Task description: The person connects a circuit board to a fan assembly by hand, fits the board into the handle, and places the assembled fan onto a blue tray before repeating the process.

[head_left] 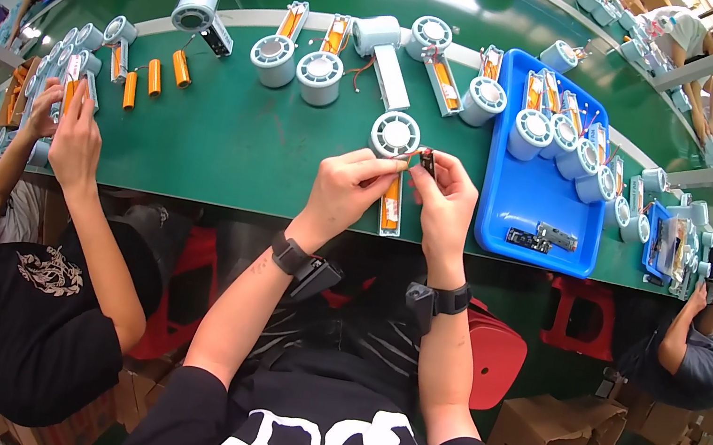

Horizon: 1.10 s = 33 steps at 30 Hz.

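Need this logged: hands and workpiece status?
Right hand holds small black part. Left hand pinched, contents unclear. Round-headed grey unit on bench, orange battery in open handle. Blue tray at right.

On the workbench [244,155], one fan unit [395,134] lies before me; behind it I see a row of fan units [319,73]; to its left, three battery cells [154,78]; to its right, a tray [546,203] holding two modules [528,241].
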### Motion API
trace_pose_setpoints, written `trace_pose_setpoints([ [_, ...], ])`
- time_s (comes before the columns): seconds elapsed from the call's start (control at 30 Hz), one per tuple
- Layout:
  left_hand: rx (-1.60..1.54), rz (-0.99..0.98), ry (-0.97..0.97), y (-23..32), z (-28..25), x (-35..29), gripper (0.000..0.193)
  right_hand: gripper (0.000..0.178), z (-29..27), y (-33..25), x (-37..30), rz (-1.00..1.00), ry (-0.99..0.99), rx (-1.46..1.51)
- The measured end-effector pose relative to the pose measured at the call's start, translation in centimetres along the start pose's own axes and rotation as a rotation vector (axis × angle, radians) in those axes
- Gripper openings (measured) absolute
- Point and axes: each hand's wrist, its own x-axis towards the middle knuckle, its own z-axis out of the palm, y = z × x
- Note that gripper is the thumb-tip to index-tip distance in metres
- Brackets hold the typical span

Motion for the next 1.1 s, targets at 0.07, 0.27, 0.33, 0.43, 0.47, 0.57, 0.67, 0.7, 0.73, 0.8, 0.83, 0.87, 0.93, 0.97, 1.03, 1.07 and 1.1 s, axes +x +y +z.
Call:
trace_pose_setpoints([
  [0.07, 0.015, -0.001, -0.019, 0.2, -0.2, -0.2, 0.025, 0.028, -0.5, 0.2, -0.3, 0.065, 0.000, 0.021],
  [0.27, 0.009, 0.114, -0.107, 0.5, -0.3, -0.1, 0.026, 0.028, -0.9, 0.3, -0.7, 0.108, -0.068, 0.134],
  [0.33, 0.062, 0.083, -0.081, 0.5, 0.1, 0.2, 0.024, 0.028, -0.8, 0.3, -0.8, 0.119, -0.067, 0.143],
  [0.43, 0.113, 0.110, -0.062, 0.4, 0.2, 0.1, 0.022, 0.031, -0.8, 0.3, -1.0, 0.084, -0.072, 0.194],
  [0.47, 0.137, 0.151, -0.055, 0.4, 0.2, 0.1, 0.021, 0.031, -0.9, 0.4, -1.0, 0.083, -0.071, 0.194],
  [0.57, 0.207, 0.194, -0.064, 0.3, 0.1, 0.0, 0.017, 0.037, -1.6, 1.1, -1.0, 0.059, -0.072, 0.412],
  [0.67, 0.309, 0.189, -0.095, 0.4, 0.1, -0.1, 0.012, 0.041, -1.5, 1.7, -1.8, -0.165, 0.008, -0.032],
  [0.7, 0.290, 0.223, -0.073, 0.2, 0.3, 0.0, 0.014, 0.043, -1.5, 1.8, -2.2, -0.276, 0.049, -0.255],
  [0.73, 0.272, 0.257, -0.052, 0.1, 0.4, 0.1, 0.015, 0.043, -1.6, 1.8, -2.5, -0.275, 0.047, -0.255],
  [0.8, 0.248, 0.291, -0.033, 0.1, 0.6, 0.1, 0.016, 0.041, -1.9, 1.7, -3.1, -0.334, 0.000, -0.418],
  [0.83, 0.256, 0.290, -0.037, 0.1, 0.5, 0.1, 0.016, 0.040, -2.1, 1.7, -3.3, -0.363, -0.024, -0.499],
  [0.87, 0.264, 0.288, -0.040, 0.0, 0.4, 0.0, 0.015, 0.040, -2.1, 1.7, -3.2, -0.361, -0.023, -0.500],
  [0.93, 0.272, 0.285, -0.042, 0.0, 0.4, 0.0, 0.015, 0.036, -1.9, 1.7, -2.9, -0.555, -0.014, -0.566],
  [0.97, 0.266, 0.286, -0.041, -0.1, 0.4, 0.0, 0.014, 0.034, -1.7, 1.7, -2.8, -0.652, -0.012, -0.597],
  [1.03, 0.254, 0.287, -0.037, -0.1, 0.4, -0.1, 0.013, 0.034, -1.7, 1.3, -3.1, -0.624, -0.013, -0.618],
  [1.07, 0.256, 0.284, -0.035, -0.1, 0.4, -0.2, 0.013, 0.034, -1.8, 1.1, -3.4, -0.596, -0.012, -0.640],
  [1.1, 0.257, 0.278, -0.038, 0.1, 0.4, -0.2, 0.013, 0.033, -1.8, 1.0, -3.5, -0.569, -0.010, -0.662],
])
